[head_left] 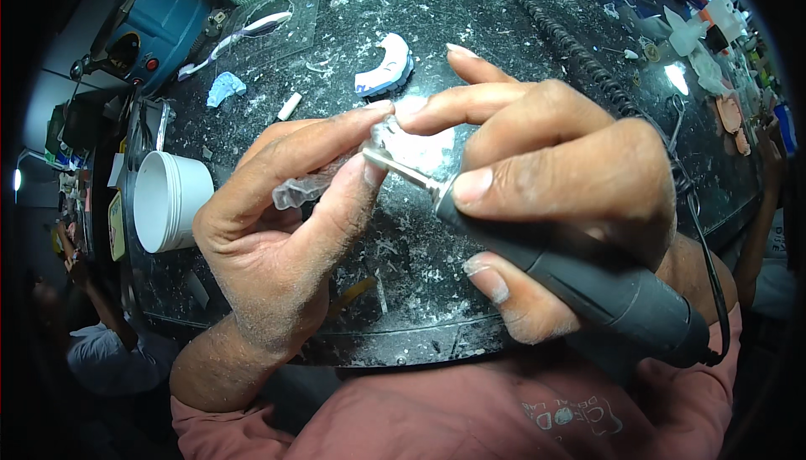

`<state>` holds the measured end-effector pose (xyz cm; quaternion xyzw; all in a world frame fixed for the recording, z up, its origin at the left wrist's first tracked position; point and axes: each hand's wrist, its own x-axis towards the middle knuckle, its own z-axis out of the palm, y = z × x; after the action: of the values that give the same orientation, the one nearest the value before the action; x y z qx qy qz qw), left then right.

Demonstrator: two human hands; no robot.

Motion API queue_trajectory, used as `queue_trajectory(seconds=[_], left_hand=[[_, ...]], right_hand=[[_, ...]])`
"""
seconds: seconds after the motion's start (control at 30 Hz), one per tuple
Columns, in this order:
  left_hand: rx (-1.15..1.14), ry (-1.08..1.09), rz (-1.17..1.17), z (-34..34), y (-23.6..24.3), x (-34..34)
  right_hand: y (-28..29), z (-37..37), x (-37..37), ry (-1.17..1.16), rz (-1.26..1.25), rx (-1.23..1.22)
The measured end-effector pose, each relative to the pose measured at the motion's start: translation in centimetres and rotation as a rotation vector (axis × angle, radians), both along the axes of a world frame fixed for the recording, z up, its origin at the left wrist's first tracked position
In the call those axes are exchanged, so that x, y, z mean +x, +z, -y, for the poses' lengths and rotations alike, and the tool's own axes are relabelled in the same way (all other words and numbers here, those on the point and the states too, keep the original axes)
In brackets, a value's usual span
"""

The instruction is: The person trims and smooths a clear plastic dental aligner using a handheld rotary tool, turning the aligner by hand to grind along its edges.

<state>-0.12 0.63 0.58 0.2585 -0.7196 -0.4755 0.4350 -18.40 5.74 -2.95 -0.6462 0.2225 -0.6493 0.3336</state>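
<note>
Between the thumb and fingers of my left hand [290, 216] is a clear plastic dental aligner [300, 191], its curved end sticking out below the fingers. My right hand [554, 158] wraps round a dark grey rotary handpiece [579, 279], which slants up to the left. The metal bit [401, 168] at its tip meets the aligner near my left thumb. My right index fingertip rests by the aligner's upper end. White dust coats my fingers. Beyond my hands lies a blue-and-white dental arch model [386, 67].
A white tub [171, 201] stands at the left. Behind it are a blue machine [159, 32] and a small blue piece [225, 88]. A coiled cord [558, 28] crosses the dusty black bench [420, 292]. Scissors [674, 120] lie at the right. Other people sit at both sides.
</note>
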Motion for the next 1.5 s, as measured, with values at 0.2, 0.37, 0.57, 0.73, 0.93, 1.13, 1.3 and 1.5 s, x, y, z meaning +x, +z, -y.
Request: queue_trajectory(seconds=[0.2, 0.37, 0.57, 0.73, 0.93, 1.13, 1.3, 1.5], left_hand=[[0.004, 0.025, 0.035, -0.1, 0.2, 0.2], [0.097, -0.021, 0.047, -0.2, 0.0, 0.2], [0.399, -0.167, -0.072, -0.8, 0.3, -0.8], [0.470, -0.096, -0.115, -0.3, 0.3, -0.5], [0.457, -0.295, -0.235, 0.4, -0.4, 0.1], [0.425, -0.256, -0.263, 0.2, -0.4, 0.2], [0.407, -0.302, -0.265, 0.1, -0.5, 0.1], [0.505, -0.247, -0.171, 0.2, 0.1, 0.2]], right_hand=[[2.4, 0.6, -1.6, -0.176, -0.429, -0.197], [4.3, 1.2, -2.0, -0.252, -0.574, -0.282], [2.8, 1.7, -1.2, -0.209, -0.297, -0.316], [3.3, 0.8, -1.2, -0.207, -0.255, -0.081], [3.4, 0.6, -1.4, -0.200, -0.258, 0.060], [8.0, -1.6, -1.0, -0.426, -0.640, 0.177], [4.9, -0.4, -0.7, -0.280, -0.462, -0.201], [4.1, 0.0, 0.1, -0.287, -0.417, -0.234]])
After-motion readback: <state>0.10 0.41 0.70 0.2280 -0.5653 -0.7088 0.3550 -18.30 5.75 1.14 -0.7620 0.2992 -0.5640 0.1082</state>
